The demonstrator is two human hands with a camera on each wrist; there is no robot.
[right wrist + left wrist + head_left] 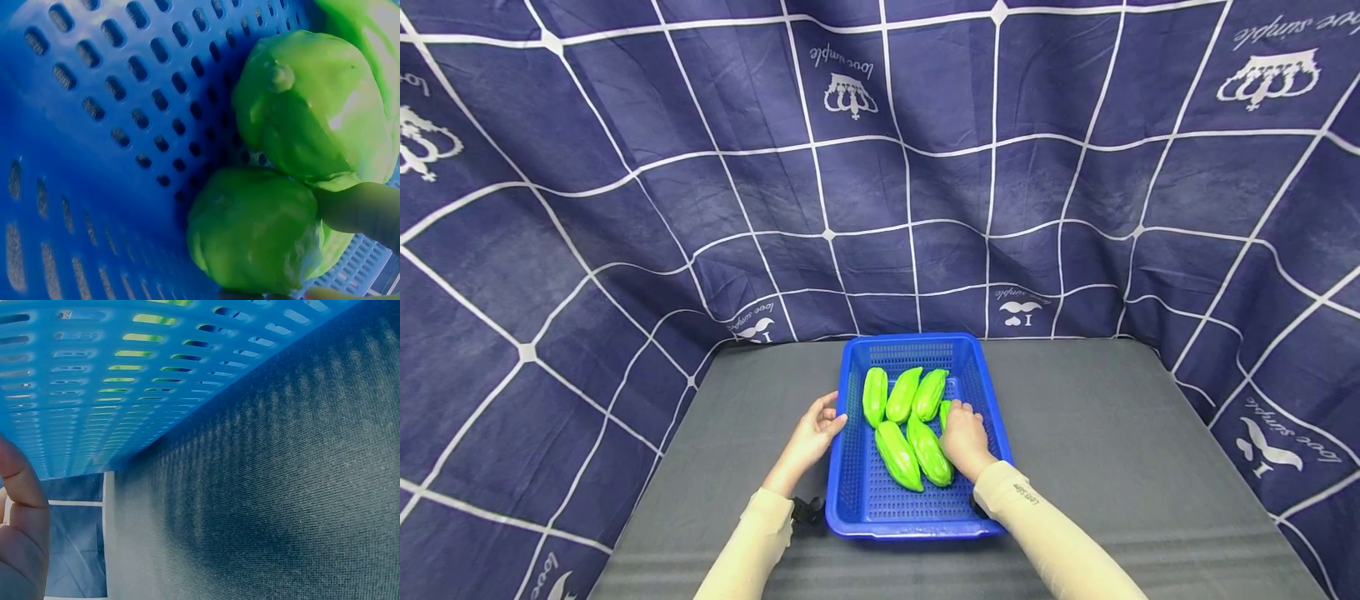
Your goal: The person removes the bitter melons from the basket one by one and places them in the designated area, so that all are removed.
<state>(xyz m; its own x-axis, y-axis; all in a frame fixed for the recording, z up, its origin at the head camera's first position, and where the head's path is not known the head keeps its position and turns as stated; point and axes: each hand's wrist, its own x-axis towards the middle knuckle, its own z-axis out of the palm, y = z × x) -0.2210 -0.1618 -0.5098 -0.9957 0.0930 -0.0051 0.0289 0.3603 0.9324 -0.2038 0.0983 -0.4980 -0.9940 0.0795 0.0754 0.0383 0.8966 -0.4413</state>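
Head view, near edge first: two cream sleeves (741,542) come in from the bottom of the frame, then the near rim of a blue basket (917,531), lower centre. Two green vegetables (898,456) lie side by side in the middle of the basket, tips toward us. Our right hand (966,437) is just right of them, fingers curled round the held vegetable (945,410), mostly hidden under the hand at the basket's right side. Right wrist view backs that up: one digit (362,212) wedged between it and its neighbour. Whether it's lifted, we can't tell.

Our left hand (811,432) is left of the basket, fingers loosely bent and relaxed, at the outer wall; touching or just beside, we can't be sure. Three more vegetables (904,395) sit in a row farther up the basket. Grey table (1097,433) around, navy curtain (925,192) behind, filling the upper frame.

Step in hand, as we judge it: handling one vegetable at the right side. Next move calls for a firm hold on that smooth-looking skin, room from the neighbour, knuckles clear of the right wall.
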